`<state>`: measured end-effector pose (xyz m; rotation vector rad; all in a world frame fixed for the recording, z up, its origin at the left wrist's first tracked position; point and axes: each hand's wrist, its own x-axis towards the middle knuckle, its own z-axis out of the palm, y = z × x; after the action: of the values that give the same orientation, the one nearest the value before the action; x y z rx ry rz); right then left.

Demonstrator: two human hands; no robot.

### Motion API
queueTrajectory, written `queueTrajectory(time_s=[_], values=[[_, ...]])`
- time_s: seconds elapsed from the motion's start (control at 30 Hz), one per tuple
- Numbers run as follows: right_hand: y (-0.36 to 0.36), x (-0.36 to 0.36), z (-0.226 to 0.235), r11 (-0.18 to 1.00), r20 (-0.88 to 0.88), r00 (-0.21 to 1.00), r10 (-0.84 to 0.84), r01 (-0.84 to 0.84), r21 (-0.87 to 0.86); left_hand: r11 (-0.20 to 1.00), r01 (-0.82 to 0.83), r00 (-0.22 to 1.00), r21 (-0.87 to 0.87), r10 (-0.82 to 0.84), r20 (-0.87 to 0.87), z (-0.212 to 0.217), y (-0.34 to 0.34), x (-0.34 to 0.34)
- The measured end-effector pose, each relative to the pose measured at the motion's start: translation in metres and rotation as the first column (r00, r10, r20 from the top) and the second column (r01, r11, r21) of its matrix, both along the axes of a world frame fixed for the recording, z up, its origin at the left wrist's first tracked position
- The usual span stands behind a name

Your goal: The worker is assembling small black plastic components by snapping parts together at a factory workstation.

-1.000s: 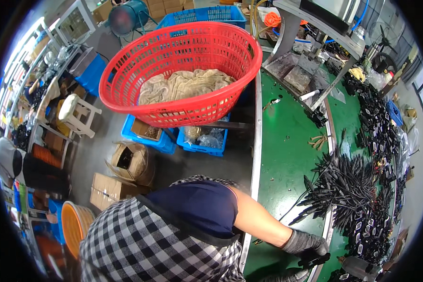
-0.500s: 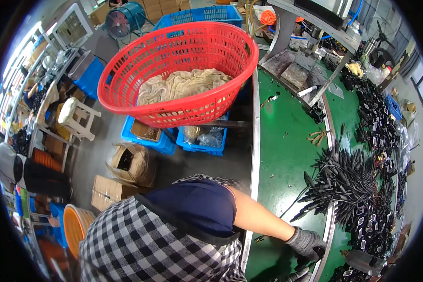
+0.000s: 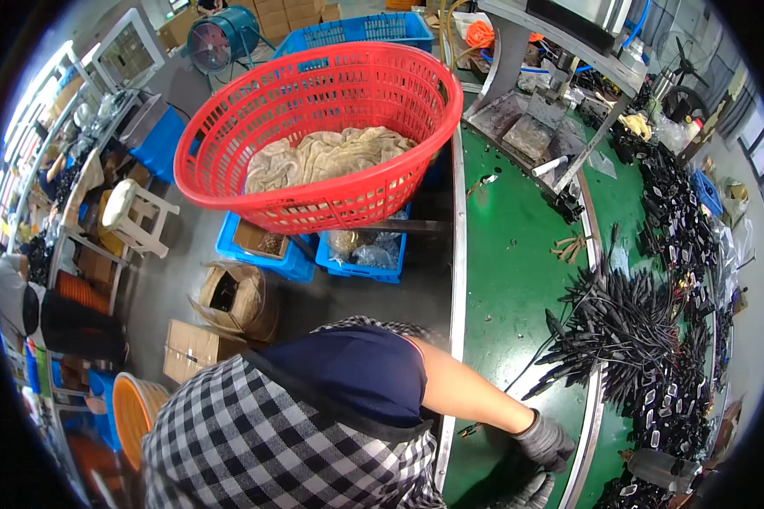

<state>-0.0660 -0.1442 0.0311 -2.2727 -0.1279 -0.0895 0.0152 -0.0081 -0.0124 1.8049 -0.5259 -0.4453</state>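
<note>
Since the earlier pictures the view has tipped a little: the red basket (image 3: 318,136) with the pale cloth (image 3: 331,157) in it sits slightly further left and lower, and the gloved hand has slid from the rim of the green worktop (image 3: 509,254) toward the bottom of the picture, closer to the body.

An arm reaches out from a dark short sleeve across the metal edge of the worktop, bare forearm stretched toward the lower right. Its hand (image 3: 545,441), in a grey glove, lies low on the green surface with the fingers curled downward; whether they are closed on anything cannot be told. Just below it a second gloved hand (image 3: 530,494) shows only in part at the lower edge, near the first but not clearly touching it, and its grip cannot be told either. Which is left and which is right is not certain from this view.

The pile of black cables (image 3: 615,327) lies on the worktop up and to the right of the hands, apart from them.
</note>
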Motion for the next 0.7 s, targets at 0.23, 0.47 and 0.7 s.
queueTrajectory(time_s=[0.23, 0.47, 0.7], values=[[0.010, 0.004, 0.020, 0.999, -0.069, 0.997, 0.036, -0.038, -0.032, 0.989, -0.109, 0.993, -0.096, 0.112, 0.030, 0.001, -0.005, -0.004], [-0.013, -0.001, -0.011, 0.993, 0.020, 0.999, 0.028, -0.026, -0.115, 0.989, 0.070, 0.997, -0.131, -0.074, -0.024, 0.007, 0.005, -0.008], [-0.013, 0.002, 0.002, 0.995, 0.038, 0.999, 0.014, -0.010, -0.100, 0.964, 0.088, 0.988, -0.250, -0.116, -0.100, 0.023, 0.013, -0.012]])
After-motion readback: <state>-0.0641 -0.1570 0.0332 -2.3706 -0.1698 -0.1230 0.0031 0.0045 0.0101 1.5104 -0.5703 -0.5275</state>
